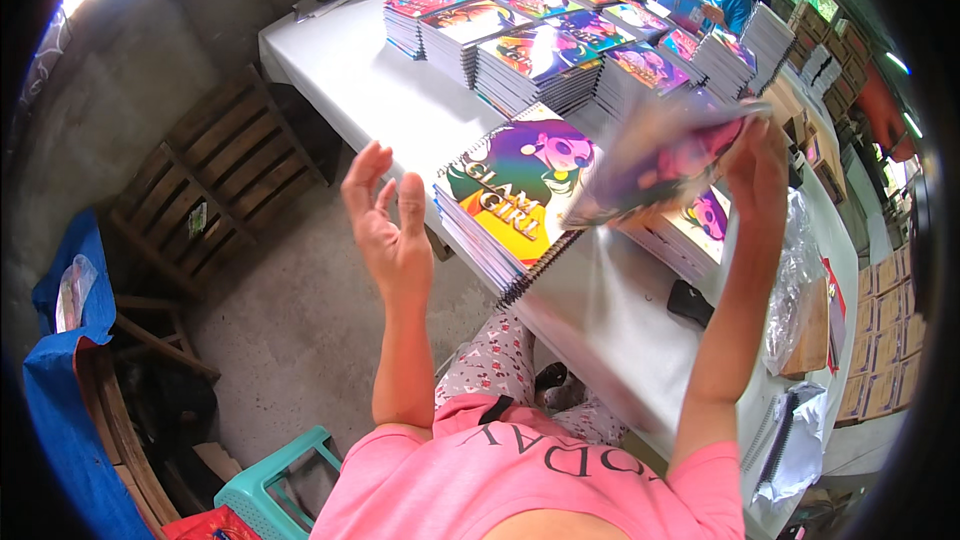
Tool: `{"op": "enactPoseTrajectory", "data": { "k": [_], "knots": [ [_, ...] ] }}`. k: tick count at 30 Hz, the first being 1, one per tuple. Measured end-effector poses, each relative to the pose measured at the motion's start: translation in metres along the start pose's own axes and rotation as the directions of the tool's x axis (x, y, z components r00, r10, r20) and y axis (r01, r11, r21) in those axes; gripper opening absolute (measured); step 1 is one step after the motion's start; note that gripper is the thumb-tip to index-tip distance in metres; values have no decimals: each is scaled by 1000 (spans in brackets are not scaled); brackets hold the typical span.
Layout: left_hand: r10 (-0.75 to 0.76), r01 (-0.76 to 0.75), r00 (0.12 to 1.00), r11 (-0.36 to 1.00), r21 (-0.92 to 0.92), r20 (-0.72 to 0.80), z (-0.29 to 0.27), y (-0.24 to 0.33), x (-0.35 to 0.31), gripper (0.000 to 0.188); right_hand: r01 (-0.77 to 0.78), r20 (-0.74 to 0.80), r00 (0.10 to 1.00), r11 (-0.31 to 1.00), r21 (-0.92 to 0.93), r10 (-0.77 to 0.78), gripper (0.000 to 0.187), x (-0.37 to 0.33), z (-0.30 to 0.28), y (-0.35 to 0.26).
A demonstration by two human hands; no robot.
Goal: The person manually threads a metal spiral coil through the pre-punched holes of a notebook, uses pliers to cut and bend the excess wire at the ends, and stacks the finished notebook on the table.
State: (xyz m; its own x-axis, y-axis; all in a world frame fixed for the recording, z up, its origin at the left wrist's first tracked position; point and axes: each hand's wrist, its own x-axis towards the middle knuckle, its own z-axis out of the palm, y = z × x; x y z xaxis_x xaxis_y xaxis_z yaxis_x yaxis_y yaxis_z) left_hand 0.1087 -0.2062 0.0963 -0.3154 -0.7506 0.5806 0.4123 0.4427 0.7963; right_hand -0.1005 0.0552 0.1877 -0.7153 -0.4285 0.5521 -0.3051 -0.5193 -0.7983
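Over the white table (330, 60), your right hand (757, 155) is gripping a blurred notebook (655, 160) right of the near stack (520, 185), while your wide, empty left hand (390, 225) should probably be steadying its free edge.

The near spiral notebook (525, 175) has a purple, green, yellow and orange cover and black coil (541, 268); the raised notebook (660, 160) blurs purple and pink. White tabletop (345, 75); black-lettered pink T-shirt (450, 485); red-printed pale trousers (490, 360); teal stool (252, 493).

Notebook stacks (548, 52) ahead; room leftward
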Motion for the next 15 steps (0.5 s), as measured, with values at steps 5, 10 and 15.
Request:
{"op": "enactPoseTrajectory", "data": {
  "k": [5,10,15],
  "knots": [
    [-299,311,941,949,-56,159,10,-59,-6,38,356,803,427,739,-572,415,31,87,109,-4],
    [-336,377,906,917,-132,256,20,-90,-17,37,308,779,427,736,-603,459,58,69,167,78],
    [-350,389,921,859,-333,173,24,-81,-15,59,-53,255,923,751,-658,289,77,29,52,93]
  ]
}}
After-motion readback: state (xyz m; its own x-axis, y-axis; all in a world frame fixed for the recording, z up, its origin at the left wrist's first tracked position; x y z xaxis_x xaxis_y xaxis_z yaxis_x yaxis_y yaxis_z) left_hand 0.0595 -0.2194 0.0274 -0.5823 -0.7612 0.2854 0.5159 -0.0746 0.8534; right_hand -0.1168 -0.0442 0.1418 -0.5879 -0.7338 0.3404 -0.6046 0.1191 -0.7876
